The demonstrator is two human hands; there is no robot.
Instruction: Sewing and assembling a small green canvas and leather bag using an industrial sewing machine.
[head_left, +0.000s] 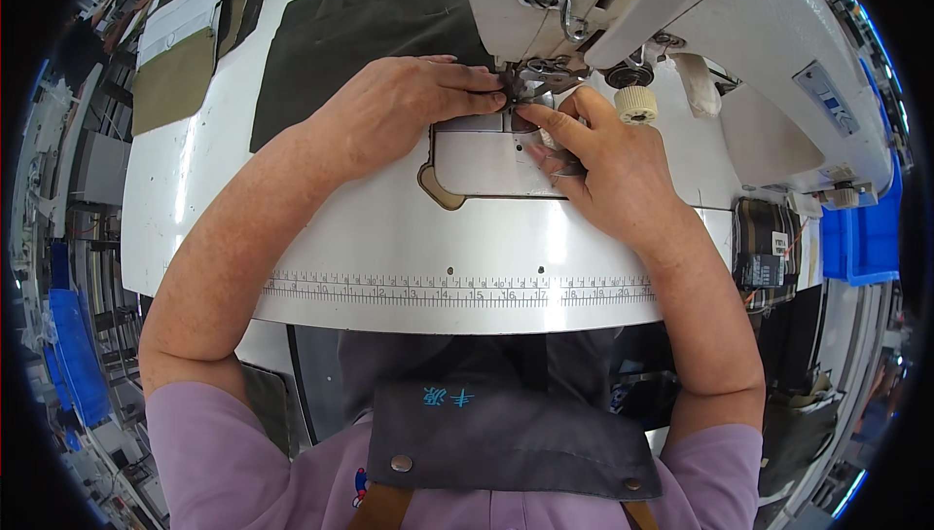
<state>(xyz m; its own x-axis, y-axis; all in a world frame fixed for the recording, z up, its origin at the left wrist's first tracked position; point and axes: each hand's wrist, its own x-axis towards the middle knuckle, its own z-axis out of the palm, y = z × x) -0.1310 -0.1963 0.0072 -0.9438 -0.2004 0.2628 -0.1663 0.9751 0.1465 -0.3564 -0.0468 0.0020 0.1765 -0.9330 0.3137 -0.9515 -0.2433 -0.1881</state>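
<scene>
A dark olive fabric bag panel (379, 29) with a loop handle lies on the white sewing table, its right end running under the sewing machine's head (545, 4). My left hand (404, 111) rests over the panel's near edge, fingers together and tips closed on the cloth beside the presser foot (545, 73). From the other side my right hand (618, 165) comes in, its index finger pointing to the same spot by the needle. Its lower fingers curl around small metal thread snips (564, 164), partly hidden. The fingertips cover the exact stitching place.
A metal slide plate (482, 162) with a cut-out lies below the needle. A ruler strip (457, 289) runs along the table's front edge. Other bag pieces (177, 73) lie at the far left. Dark stacked fabric (764, 253) and a blue bin (866, 233) are at the right.
</scene>
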